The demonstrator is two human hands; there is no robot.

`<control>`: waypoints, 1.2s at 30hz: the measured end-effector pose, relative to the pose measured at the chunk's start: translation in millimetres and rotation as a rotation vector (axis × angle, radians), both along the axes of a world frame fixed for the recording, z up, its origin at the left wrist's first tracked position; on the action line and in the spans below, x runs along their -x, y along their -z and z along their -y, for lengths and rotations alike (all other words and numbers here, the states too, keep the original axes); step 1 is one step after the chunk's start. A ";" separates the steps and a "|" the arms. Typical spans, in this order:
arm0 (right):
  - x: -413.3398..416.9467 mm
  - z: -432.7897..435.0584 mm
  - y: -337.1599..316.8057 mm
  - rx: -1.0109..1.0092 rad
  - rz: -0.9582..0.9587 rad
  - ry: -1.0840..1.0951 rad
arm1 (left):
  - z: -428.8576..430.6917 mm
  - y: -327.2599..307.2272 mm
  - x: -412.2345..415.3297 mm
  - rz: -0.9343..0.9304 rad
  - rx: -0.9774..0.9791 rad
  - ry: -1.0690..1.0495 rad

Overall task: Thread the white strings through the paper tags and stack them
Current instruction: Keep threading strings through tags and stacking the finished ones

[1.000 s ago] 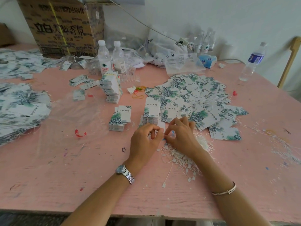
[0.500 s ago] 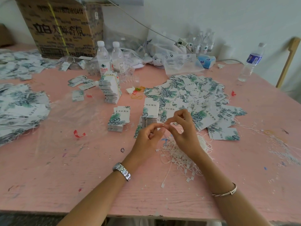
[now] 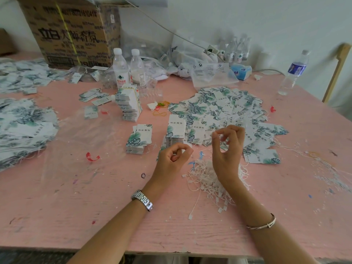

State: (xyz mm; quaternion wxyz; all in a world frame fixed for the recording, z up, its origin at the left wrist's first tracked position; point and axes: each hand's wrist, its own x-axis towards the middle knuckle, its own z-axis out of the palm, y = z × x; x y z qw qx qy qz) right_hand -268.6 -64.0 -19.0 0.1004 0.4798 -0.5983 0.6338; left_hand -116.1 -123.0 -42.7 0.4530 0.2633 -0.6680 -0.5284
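My left hand (image 3: 172,157) hovers low over the pink table (image 3: 76,206), fingers curled, pinching a paper tag (image 3: 159,152) whose green edge peeks out on its left. My right hand (image 3: 226,149) is raised beside it, thumb and forefinger pinched together on a thin white string that is barely visible. Under the right wrist lies a tangle of white strings (image 3: 207,181). Just beyond the hands stand two small stacks of leaf-printed tags (image 3: 176,128) (image 3: 140,138). A wide spread of loose tags (image 3: 219,107) lies behind them.
A tall banded tag stack (image 3: 129,103) and two water bottles (image 3: 120,67) stand mid-table. A cardboard box (image 3: 72,31) is at the back left, tag heaps (image 3: 22,126) lie at the left, and another bottle (image 3: 294,71) stands at the right. Plastic bags (image 3: 211,75) line the wall.
My hands were touching over the strings; they have separated. The right hand rose and moved right, while the left stayed low with the tag.
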 end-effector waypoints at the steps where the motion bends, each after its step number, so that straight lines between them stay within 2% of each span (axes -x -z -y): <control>1: 2.5 0.3 -1.3 0.012 0.038 0.031 | 0.0 -0.5 -0.2 -0.014 0.004 -0.006; 6: 10.8 2.4 -1.8 0.031 0.250 0.140 | 0.1 -2.4 -1.3 -0.074 -0.014 -0.048; 11: 19.2 2.8 0.4 0.012 0.486 0.155 | 2.2 -1.0 -2.8 -0.070 -0.039 -0.105; 15: 23.7 3.1 2.1 -0.080 0.509 0.196 | 3.7 1.7 -2.2 -0.050 -0.027 -0.147; 20: 23.8 3.0 6.6 -0.400 0.307 0.242 | 1.1 0.4 -3.8 -0.077 0.031 -0.159; 24: 19.2 0.4 10.7 -0.726 -0.005 0.288 | 0.1 -0.5 -4.4 -0.047 0.076 -0.146; 25: 16.6 -0.1 11.1 -0.754 -0.063 0.293 | -0.1 0.3 -4.3 -0.030 0.082 -0.147; 27: 10.1 -1.9 6.3 -0.619 -0.111 0.230 | -0.5 2.4 -3.3 0.000 0.090 -0.147; 30: 1.6 -6.8 -3.5 -0.351 -0.171 -0.096 | -1.7 6.0 -1.4 0.050 0.162 -0.160; 33: -8.5 -9.3 -6.4 -0.391 -0.196 -0.380 | -1.3 9.1 -0.3 0.102 0.228 -0.197; 36: -13.0 -6.9 -2.6 -0.428 -0.182 -0.474 | -1.5 11.3 -1.3 0.129 0.237 -0.234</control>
